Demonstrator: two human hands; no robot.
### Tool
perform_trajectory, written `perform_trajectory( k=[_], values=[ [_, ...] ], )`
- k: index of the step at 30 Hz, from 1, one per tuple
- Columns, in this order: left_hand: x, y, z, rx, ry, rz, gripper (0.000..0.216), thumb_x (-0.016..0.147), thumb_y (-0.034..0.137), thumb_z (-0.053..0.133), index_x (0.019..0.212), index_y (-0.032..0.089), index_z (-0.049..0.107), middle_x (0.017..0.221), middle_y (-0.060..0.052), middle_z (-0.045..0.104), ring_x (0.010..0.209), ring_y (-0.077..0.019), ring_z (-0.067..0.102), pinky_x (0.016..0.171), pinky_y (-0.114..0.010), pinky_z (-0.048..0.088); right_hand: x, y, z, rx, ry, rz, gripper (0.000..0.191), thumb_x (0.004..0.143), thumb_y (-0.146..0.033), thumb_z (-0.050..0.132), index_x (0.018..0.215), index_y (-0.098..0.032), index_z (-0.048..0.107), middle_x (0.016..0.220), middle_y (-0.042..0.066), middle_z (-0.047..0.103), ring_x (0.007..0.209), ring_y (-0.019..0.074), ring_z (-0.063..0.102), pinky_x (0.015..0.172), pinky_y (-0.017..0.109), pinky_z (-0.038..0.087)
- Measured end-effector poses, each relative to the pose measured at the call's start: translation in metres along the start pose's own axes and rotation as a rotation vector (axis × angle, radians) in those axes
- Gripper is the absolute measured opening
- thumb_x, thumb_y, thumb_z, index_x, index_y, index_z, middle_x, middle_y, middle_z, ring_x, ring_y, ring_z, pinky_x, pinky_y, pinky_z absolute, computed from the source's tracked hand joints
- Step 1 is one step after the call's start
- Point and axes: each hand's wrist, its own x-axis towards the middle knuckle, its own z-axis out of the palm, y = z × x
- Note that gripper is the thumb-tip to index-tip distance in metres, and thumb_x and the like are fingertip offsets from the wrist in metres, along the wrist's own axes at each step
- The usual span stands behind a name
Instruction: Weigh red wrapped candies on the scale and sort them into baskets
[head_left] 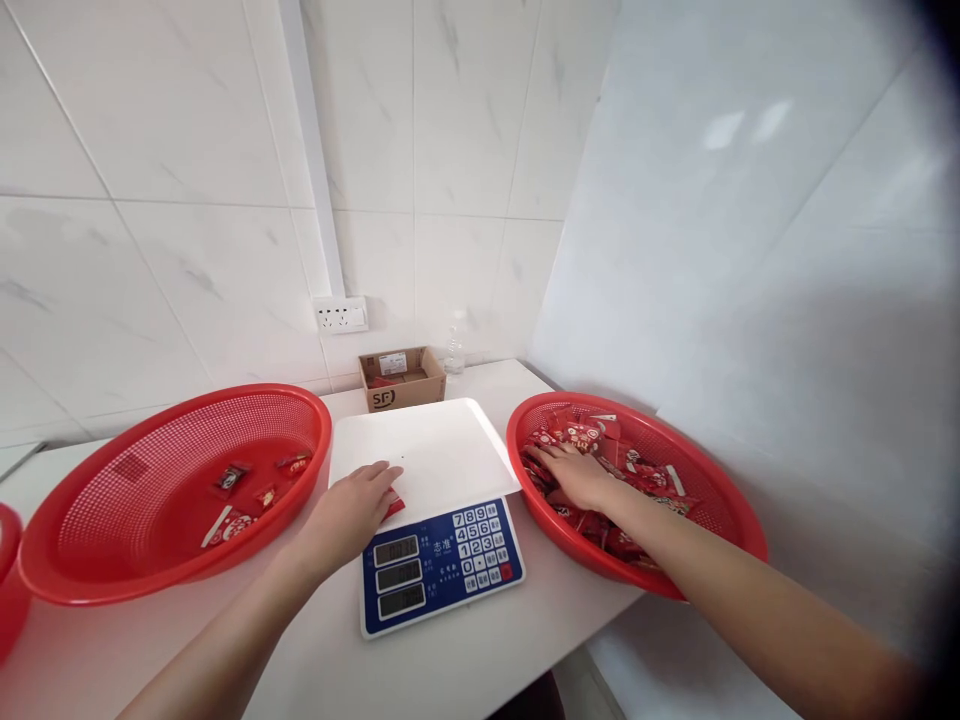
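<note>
My left hand (364, 505) is over the left front edge of the white weighing tray (427, 450), its fingers bent around a small red packet (393, 506) that shows beneath them. That tray belongs to a digital scale (442, 565) with a blue keypad panel and three displays. On the right, my right hand (574, 475) reaches into a red plastic basket (720, 480), its fingers apart on top of a heap of small red wrapped packets (637, 470). Some of its fingertips are hidden among the packets.
Left of the scale stands another red basket (82, 540) with several packets inside; part of a third red basket (9, 590) shows at the left edge. Behind the scale are a small cardboard box (405, 393) and a clear bottle (454, 345). Walls close off the back and right.
</note>
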Motion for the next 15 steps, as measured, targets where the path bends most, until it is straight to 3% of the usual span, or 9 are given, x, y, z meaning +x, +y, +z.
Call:
perform_trajectory(
  k=[3,8,15],
  values=[
    [-0.002,-0.005,-0.003,-0.009,0.021,-0.016,0.041,0.092,0.027,0.035,0.13,0.019,0.048,0.133,-0.008,0.052,0.118,-0.0258,0.05,0.094,-0.039,0.043,-0.001,0.005,0.001,-0.016,0.009,0.038,0.086,0.065,-0.013,0.06,0.143,-0.029,0.026,0.149,0.005,0.029,0.133,0.0332,0.026,0.098,0.049,0.035],
    [-0.001,-0.009,-0.006,-0.014,0.039,-0.031,0.042,0.092,0.038,0.038,0.126,0.017,0.052,0.122,-0.008,0.06,0.108,-0.0263,0.054,0.088,-0.038,0.044,-0.001,0.022,0.005,0.135,0.052,0.107,0.081,0.069,-0.001,0.047,0.143,-0.028,0.029,0.144,0.01,0.038,0.12,0.0287,0.048,0.09,0.038,0.043],
    [0.002,-0.007,-0.004,-0.011,0.047,-0.088,0.043,0.091,0.042,0.038,0.125,0.019,0.052,0.119,-0.008,0.061,0.108,-0.0268,0.054,0.082,-0.037,0.046,-0.003,0.042,-0.005,0.286,0.147,0.136,0.051,0.07,0.001,0.045,0.114,-0.02,0.061,0.108,0.006,0.067,0.098,0.0178,0.062,0.082,0.024,0.044]
  ],
)
